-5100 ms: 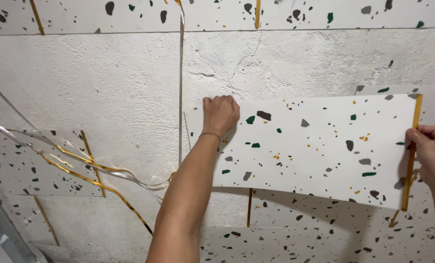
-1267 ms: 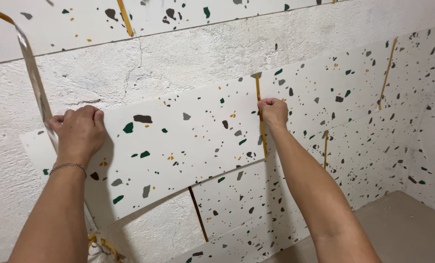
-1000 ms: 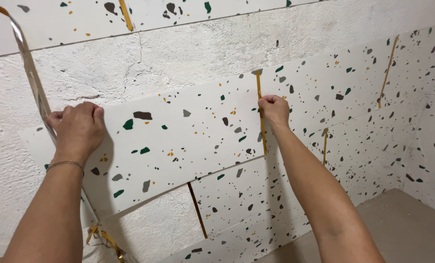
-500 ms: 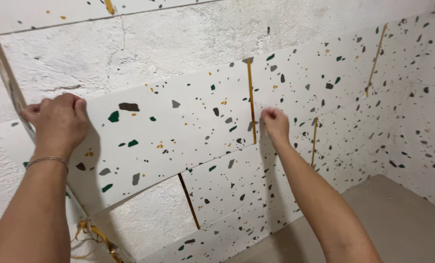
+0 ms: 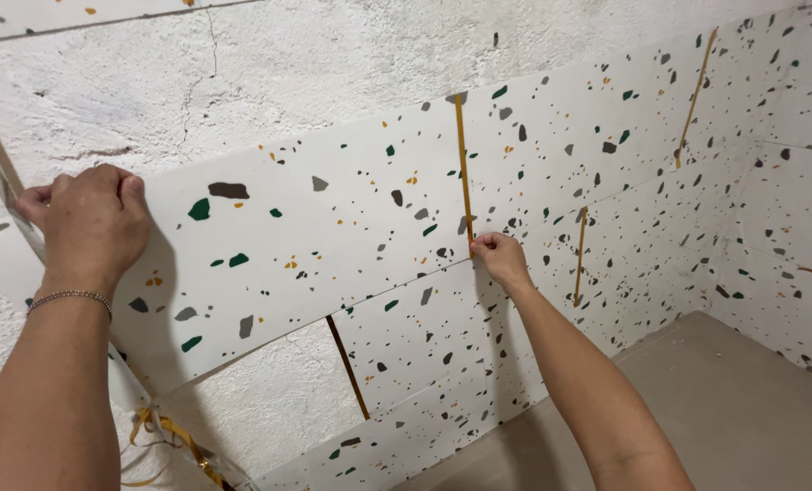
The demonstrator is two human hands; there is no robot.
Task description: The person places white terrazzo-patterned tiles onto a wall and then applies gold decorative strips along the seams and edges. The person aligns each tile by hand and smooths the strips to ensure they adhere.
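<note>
While the left hand (image 5: 92, 223) presses the speckled white terrazzo-patterned wall panel's (image 5: 333, 227) upper left corner with curled fingers, the right hand (image 5: 500, 257) pinches its gold strip (image 5: 461, 164) (lower right edge) against the rough plaster wall (image 5: 288, 73).

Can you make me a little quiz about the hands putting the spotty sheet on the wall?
1. True or false: the left hand presses the upper left edge of the speckled sheet.
2. Where do the right hand fingertips sit? A) at the lower end of the gold strip B) on the floor C) on the bracelet
3. Fill in: below the sheet, bare white ____ shows between the speckled pieces.

Key
1. True.
2. A: the fingertips pinch at the bottom of the gold strip, at the sheet's right edge.
3. Plaster wall, rough and uncovered.
</note>
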